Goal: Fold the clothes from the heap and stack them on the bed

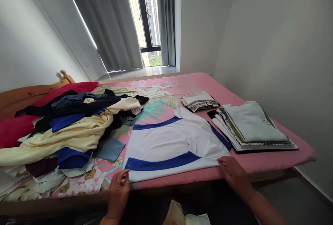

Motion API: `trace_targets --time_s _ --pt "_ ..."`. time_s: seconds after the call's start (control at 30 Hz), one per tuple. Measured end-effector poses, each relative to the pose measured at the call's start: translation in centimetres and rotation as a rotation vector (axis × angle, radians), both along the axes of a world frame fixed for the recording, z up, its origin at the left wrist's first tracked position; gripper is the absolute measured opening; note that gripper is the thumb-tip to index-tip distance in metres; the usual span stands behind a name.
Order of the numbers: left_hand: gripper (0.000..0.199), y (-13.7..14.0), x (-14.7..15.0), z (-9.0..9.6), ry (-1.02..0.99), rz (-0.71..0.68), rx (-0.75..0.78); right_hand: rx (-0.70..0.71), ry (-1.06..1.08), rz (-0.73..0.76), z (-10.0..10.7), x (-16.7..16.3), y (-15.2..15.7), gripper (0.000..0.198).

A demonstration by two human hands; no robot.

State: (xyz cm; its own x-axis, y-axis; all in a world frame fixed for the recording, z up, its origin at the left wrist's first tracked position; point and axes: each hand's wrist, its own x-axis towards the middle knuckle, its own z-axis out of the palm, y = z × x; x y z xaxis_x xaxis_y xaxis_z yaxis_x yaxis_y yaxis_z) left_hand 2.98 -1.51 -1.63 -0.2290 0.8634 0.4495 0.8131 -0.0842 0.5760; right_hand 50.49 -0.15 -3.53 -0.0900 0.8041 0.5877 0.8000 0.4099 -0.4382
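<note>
A white shirt with blue side panels (pixel 161 141) lies spread flat on the bed, its collar end toward the right and its hem toward the left. My left hand (pixel 119 192) is at the near hem corner, thumb and fingers pinched on the cloth. At the other end of the near edge, my right hand (pixel 235 174) pinches the shirt by the sleeve or shoulder. The near side of the shirt runs straight between both hands, along the front edge of the bed.
A heap of unfolded clothes (pixel 75 124) covers the left of the pink bed (pixel 197 83). Folded clothes stand in a larger stack (pixel 256 122) on the right and a smaller stack (pixel 199 100) behind the shirt. Cream-coloured items (pixel 175 213) show at the bottom edge.
</note>
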Motion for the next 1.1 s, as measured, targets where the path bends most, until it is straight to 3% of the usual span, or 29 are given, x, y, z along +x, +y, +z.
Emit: trace_targets --time_s 0.1,0.17,0.27,0.4,0.53,0.73,0.83,0.93,1.0,1.1 --pt "0.025 0.3 5.3 -0.1 0.131 -0.400 0.084 0.013 -0.124 0.245 0.1 -4.3 -0.4 0.027" --pt "0.033 0.9 9.0 -0.4 0.193 -0.559 0.093 -0.017 -0.210 0.338 0.1 -7.2 -0.5 0.037" --pt "0.039 1.7 13.2 -1.4 0.254 -0.599 0.087 -0.077 -0.367 0.394 -0.2 -10.7 -0.5 0.049" --pt "0.044 2.0 15.6 -3.1 0.414 -0.454 -0.080 -0.148 -0.506 0.392 -1.5 -12.0 -0.6 0.060" --pt "0.056 1.5 13.8 -3.8 0.515 -0.287 -0.260 -0.147 -0.523 0.288 -3.5 -8.3 -0.5 0.062" --pt "0.066 1.8 7.2 -2.7 0.585 0.016 -0.522 -0.112 -0.544 0.027 -5.2 -0.8 -0.6 0.064" --pt "0.061 2.0 5.1 -2.3 0.648 0.129 -0.506 -0.112 -0.497 -0.049 -4.5 -0.7 -0.8 0.064" --pt "0.055 1.9 3.9 -2.0 0.691 0.048 -0.470 -0.134 -0.480 0.057 -4.0 -2.2 -0.8 0.062" --pt "0.055 1.7 3.3 -1.8 0.660 0.026 -0.521 -0.143 -0.488 0.107 -4.4 -2.8 -0.7 0.061" --pt "0.059 1.7 2.4 -1.3 0.592 0.111 -0.622 -0.123 -0.477 0.010 -5.6 -2.4 -0.3 0.064"
